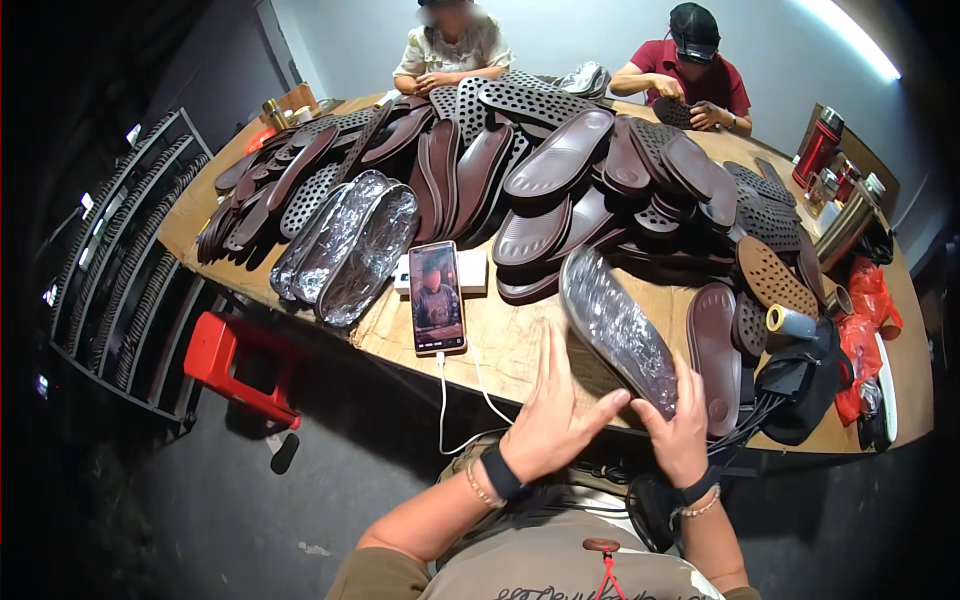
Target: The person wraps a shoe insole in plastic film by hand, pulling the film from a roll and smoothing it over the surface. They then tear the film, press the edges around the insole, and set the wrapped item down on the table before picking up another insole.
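A dark shoe sole wrapped in clear plastic film is tilted up off the table's near edge. My right hand grips its lower end, thumb on one side and fingers on the other. My left hand is open beside it, fingers stretched out and palm turned toward the sole. The left thumb reaches near the sole's lower edge; I cannot tell if it touches. Left of my hands lie several film-wrapped soles. Just right of my right hand is a bare brown sole.
A large pile of brown soles covers the table. A phone with a white cable leans nearby. Flasks, red bags and a black bag sit right. Two people sit opposite. A red stool and a rack stand left.
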`<control>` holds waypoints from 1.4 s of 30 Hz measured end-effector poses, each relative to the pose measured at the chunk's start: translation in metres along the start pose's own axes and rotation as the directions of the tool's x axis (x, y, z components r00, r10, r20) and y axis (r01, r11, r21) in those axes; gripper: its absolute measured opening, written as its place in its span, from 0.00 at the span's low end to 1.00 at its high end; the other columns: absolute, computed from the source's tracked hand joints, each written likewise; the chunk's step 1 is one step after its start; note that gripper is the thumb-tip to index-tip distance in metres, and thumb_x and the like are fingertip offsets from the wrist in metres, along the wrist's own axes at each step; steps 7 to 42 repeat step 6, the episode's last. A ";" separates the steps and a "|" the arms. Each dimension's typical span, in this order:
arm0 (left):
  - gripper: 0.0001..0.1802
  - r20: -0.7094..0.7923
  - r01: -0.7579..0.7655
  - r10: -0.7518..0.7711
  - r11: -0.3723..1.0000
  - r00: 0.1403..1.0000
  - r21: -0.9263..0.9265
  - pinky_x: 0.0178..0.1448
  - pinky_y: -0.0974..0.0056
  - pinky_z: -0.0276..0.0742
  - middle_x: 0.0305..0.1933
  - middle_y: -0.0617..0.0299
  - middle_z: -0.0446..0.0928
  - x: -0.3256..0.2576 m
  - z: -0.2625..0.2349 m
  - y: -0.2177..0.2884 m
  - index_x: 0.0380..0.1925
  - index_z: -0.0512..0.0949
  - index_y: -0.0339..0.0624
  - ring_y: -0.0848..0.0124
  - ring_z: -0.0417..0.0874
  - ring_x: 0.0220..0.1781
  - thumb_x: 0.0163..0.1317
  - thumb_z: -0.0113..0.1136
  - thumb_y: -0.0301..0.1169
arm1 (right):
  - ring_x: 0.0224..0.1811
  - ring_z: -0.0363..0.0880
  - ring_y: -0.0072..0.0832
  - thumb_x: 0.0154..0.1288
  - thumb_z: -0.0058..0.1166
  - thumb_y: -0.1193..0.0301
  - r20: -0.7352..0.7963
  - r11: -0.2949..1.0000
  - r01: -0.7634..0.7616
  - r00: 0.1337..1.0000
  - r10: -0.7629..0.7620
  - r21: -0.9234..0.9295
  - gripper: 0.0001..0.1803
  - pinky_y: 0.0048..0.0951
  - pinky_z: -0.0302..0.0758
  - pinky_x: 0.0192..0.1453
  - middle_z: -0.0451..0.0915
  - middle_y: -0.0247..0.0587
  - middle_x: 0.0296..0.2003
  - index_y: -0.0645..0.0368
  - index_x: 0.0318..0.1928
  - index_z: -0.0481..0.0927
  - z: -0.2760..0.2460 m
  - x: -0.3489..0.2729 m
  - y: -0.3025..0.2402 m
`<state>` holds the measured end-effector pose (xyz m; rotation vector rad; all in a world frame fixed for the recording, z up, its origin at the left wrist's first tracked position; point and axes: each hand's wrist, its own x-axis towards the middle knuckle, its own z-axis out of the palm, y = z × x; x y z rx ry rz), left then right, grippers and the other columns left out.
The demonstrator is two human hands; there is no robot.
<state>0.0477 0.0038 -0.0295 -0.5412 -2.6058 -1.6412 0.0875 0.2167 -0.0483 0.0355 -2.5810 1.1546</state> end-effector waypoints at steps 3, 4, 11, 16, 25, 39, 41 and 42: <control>0.48 0.356 0.297 -0.118 0.811 0.927 -0.504 0.77 0.57 0.71 0.80 0.45 0.64 -0.024 -0.008 0.018 0.81 0.51 0.28 0.63 0.72 0.76 0.73 0.70 0.35 | 0.67 0.74 0.60 0.61 0.75 0.58 -0.017 0.974 0.214 0.977 -0.213 0.073 0.57 0.50 0.72 0.73 0.69 0.66 0.66 0.73 0.80 0.56 0.030 -0.019 -0.040; 0.43 0.215 0.230 -0.130 0.803 0.968 -0.550 0.69 0.61 0.78 0.76 0.51 0.71 -0.033 -0.001 0.011 0.78 0.56 0.30 0.69 0.80 0.67 0.73 0.69 0.30 | 0.68 0.73 0.62 0.60 0.75 0.59 -0.022 0.935 0.349 0.936 -0.351 -0.069 0.59 0.51 0.71 0.74 0.66 0.69 0.69 0.75 0.81 0.54 0.042 -0.025 -0.051; 0.45 -0.026 0.134 -0.181 0.808 0.983 -0.574 0.73 0.60 0.75 0.78 0.52 0.69 -0.051 -0.020 0.000 0.81 0.54 0.34 0.67 0.77 0.71 0.73 0.70 0.33 | 0.77 0.64 0.62 0.57 0.76 0.62 0.198 0.912 0.409 0.896 -0.397 -0.027 0.62 0.52 0.62 0.82 0.59 0.71 0.75 0.74 0.82 0.50 0.039 -0.028 -0.070; 0.45 -0.026 0.134 -0.181 0.808 0.983 -0.574 0.73 0.60 0.75 0.78 0.52 0.69 -0.051 -0.020 0.000 0.81 0.54 0.34 0.67 0.77 0.71 0.73 0.70 0.33 | 0.77 0.64 0.62 0.57 0.76 0.62 0.198 0.912 0.409 0.896 -0.397 -0.027 0.62 0.52 0.62 0.82 0.59 0.71 0.75 0.74 0.82 0.50 0.039 -0.028 -0.070; 0.45 -0.026 0.134 -0.181 0.808 0.983 -0.574 0.73 0.60 0.75 0.78 0.52 0.69 -0.051 -0.020 0.000 0.81 0.54 0.34 0.67 0.77 0.71 0.73 0.70 0.33 | 0.77 0.64 0.62 0.57 0.76 0.62 0.198 0.912 0.409 0.896 -0.397 -0.027 0.62 0.52 0.62 0.82 0.59 0.71 0.75 0.74 0.82 0.50 0.039 -0.028 -0.070; 0.45 -0.026 0.134 -0.181 0.808 0.983 -0.574 0.73 0.60 0.75 0.78 0.52 0.69 -0.051 -0.020 0.000 0.81 0.54 0.34 0.67 0.77 0.71 0.73 0.70 0.33 | 0.77 0.64 0.62 0.57 0.76 0.62 0.198 0.912 0.409 0.896 -0.397 -0.027 0.62 0.52 0.62 0.82 0.59 0.71 0.75 0.74 0.82 0.50 0.039 -0.028 -0.070; 0.45 -0.026 0.134 -0.181 0.808 0.983 -0.574 0.73 0.60 0.75 0.78 0.52 0.69 -0.051 -0.020 0.000 0.81 0.54 0.34 0.67 0.77 0.71 0.73 0.70 0.33 | 0.77 0.64 0.62 0.57 0.76 0.62 0.198 0.912 0.409 0.896 -0.397 -0.027 0.62 0.52 0.62 0.82 0.59 0.71 0.75 0.74 0.82 0.50 0.039 -0.028 -0.070; 0.45 -0.026 0.134 -0.181 0.808 0.983 -0.574 0.73 0.60 0.75 0.78 0.52 0.69 -0.051 -0.020 0.000 0.81 0.54 0.34 0.67 0.77 0.71 0.73 0.70 0.33 | 0.77 0.64 0.62 0.57 0.76 0.62 0.198 0.912 0.409 0.896 -0.397 -0.027 0.62 0.52 0.62 0.82 0.59 0.71 0.75 0.74 0.82 0.50 0.039 -0.028 -0.070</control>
